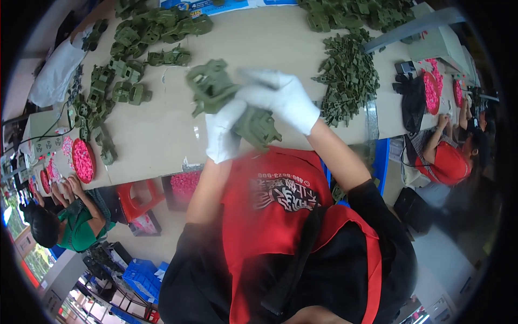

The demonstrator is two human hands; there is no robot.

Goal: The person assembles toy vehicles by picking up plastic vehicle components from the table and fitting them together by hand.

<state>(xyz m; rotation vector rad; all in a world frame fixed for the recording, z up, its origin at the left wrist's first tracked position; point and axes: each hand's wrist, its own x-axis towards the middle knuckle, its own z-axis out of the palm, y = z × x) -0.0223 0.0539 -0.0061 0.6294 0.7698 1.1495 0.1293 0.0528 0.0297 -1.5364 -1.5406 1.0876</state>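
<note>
An olive-green plastic toy vehicle (258,128), long and jeep-like, is held above the near edge of the table in my gloved left hand (224,131). Its far end (211,86) is blurred, and I cannot tell whether it is one piece or two parts together. My right hand (283,101), also in a white glove, reaches across the toy's middle from the right. Its fingers are smeared by motion and lie against or just over the toy; whether they grip a small part cannot be made out.
Green toy vehicles (127,70) lie in rows at the left. A heap of small green parts (348,75) is on the right, more green bodies (350,13) behind it. A grey metal bar (415,36) juts in at the right. People sit beside red trays (83,161) of pink pieces.
</note>
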